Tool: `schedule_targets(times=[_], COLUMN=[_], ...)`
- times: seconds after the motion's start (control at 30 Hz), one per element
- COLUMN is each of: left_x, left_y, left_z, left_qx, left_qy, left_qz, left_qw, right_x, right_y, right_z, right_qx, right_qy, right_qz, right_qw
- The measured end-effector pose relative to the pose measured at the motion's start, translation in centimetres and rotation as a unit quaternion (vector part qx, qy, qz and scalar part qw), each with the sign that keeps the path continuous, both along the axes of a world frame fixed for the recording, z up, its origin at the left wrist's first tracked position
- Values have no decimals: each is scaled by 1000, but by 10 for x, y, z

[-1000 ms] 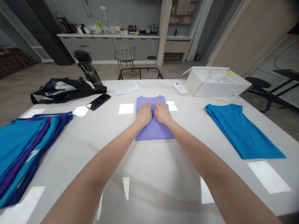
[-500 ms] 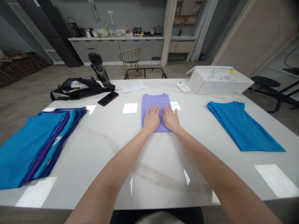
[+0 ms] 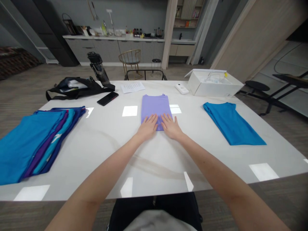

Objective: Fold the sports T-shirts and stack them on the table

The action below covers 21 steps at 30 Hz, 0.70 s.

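A lavender shirt (image 3: 156,104), folded into a neat rectangle, lies on the white table (image 3: 115,160) straight ahead of me. My left hand (image 3: 148,126) rests palm down on its near left part, fingers stretched out. Beside it, my right hand (image 3: 171,126) lies flat on the near right part with the fingers spread. Both hands cover portions of the near edge. To the right is a blue folded garment (image 3: 233,125), apart from my hands. At the far left sits a stack of folded clothes (image 3: 36,138) in blue, purple, teal and navy.
Along the back stand a black bag (image 3: 74,88), a dark bottle (image 3: 99,69), a phone (image 3: 107,98), a printed sheet (image 3: 132,87), a small white device (image 3: 182,89) and an open white box (image 3: 214,85). A chair (image 3: 131,59) stands beyond the table.
Both hands have slid toward me over the lavender shirt, from its middle to its near edge. The camera view has shifted slightly; the other things stay in place.
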<state>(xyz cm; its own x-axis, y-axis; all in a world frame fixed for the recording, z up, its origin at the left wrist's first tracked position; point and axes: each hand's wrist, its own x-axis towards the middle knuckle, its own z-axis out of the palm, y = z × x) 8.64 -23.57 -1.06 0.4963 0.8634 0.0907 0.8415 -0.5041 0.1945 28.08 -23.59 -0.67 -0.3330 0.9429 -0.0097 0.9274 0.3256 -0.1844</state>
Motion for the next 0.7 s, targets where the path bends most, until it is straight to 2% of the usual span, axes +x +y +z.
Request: schedule_targets(times=[0.07,0.13,0.23,0.4,0.47,0.6,0.7], left_x=[4,3,-12,-37,-33,-14,-15], left_y=[-13,-26,-43,-63,-70,-79,-82], left_z=[-3,-7,-9,2,5,2,-3], left_qx=[-14,-22,-27,-54,-38,2,-11], left_qy=[-3,1,14,39,36,19,24], left_qz=[-21,-18,2,53,50,11,52], left_qw=[1000,1000,1000,996,997,1000,998], right_x=[-8,-8,7,30,22,-9,-13], right_y=[-13,-25,-39,-57,-66,-81,-86], right_z=[-4,-9,-10,5,9,7,1], right_qx=[-17,-22,-22,-70,-69,-42,-34], right_qy=[13,10,-2,-12,-10,15,21], right_qz=[41,52,29,-37,-52,-10,-32], right_qw=[999,998,999,997,996,999,999])
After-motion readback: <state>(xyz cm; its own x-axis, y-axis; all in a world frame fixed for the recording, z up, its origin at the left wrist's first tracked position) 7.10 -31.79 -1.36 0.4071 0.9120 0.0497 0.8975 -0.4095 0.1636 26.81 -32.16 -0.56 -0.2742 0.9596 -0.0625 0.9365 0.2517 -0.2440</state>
